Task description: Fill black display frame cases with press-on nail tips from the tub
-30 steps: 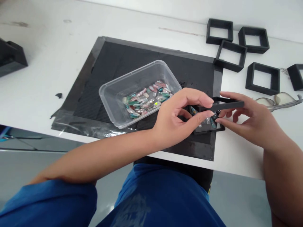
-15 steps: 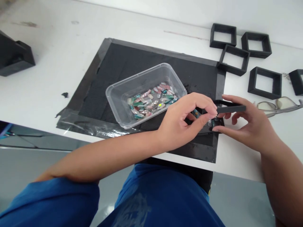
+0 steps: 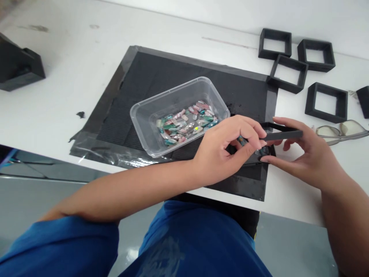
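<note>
My left hand [image 3: 223, 152] is closed at the left end of a small black square frame [image 3: 284, 135], thumb and fingertips pinched together there. Around the frame's right end curls my right hand [image 3: 313, 157], its index finger along the far side and its thumb lower down, near the mat. Beneath the frame, shiny small pieces [image 3: 261, 151] show between the hands, partly hidden. Left of my left hand, a clear plastic tub [image 3: 147, 134] holds many press-on nails [image 3: 187, 125] in green, pink and silver.
A black taped mat [image 3: 173, 63] lies under the tub. Several black square frames [image 3: 325, 102] stand at the right, with eyeglasses [image 3: 341, 132] beside my right hand. A black object [image 3: 21, 67] is at the far left; a black scrap [image 3: 80, 114] lies nearby.
The view has shifted slightly. Both hands keep their places at the black frame, which has tilted a little, showing more of its opening. The tub has not moved on the mat.
</note>
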The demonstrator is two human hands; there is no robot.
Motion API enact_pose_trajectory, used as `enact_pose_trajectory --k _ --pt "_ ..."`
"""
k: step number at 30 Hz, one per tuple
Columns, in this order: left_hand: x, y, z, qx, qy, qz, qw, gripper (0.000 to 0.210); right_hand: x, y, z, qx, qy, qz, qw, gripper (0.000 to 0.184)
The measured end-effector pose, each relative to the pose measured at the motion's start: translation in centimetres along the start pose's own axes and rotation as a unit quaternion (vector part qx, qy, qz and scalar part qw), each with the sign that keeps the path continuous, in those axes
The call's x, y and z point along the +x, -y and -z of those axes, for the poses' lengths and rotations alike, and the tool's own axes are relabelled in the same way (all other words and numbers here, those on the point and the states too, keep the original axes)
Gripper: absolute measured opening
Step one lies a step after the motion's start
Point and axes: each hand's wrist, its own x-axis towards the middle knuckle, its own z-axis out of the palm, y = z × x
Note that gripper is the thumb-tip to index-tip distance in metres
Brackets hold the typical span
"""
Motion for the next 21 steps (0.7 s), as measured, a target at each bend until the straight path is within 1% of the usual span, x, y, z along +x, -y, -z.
enact_pose_trajectory --k 3,8,12,15,21 --pt "0.03 -0.01 0.0 -0.001 0.001 0.0 1.0 0.017 0.05 0.11 0.19 0.0 0.009 -0.001 1.0 0.081" --pt "0.05 -0.2 0.03 -0.012 0.009 0.018 1.0 0.015 -0.04 0.18 0.23 -0.015 0.004 -0.015 1.0 0.077" --pt "-0.04 -0.08 0.04 -0.007 0.008 0.005 1.0 0.012 -0.2 0.1 0.2 -0.004 0.01 -0.013 1.0 0.075" --pt "-0.1 0.03 0.04 -0.008 0.013 0.01 1.0 0.012 -0.3 0.16 0.14 0.003 0.014 -0.022 1.0 0.074" --pt "-0.1 -0.02 0.01 -0.004 0.015 0.004 1.0 0.011 -0.05 0.66 -0.33 0.002 -0.015 -0.028 1.0 0.074"
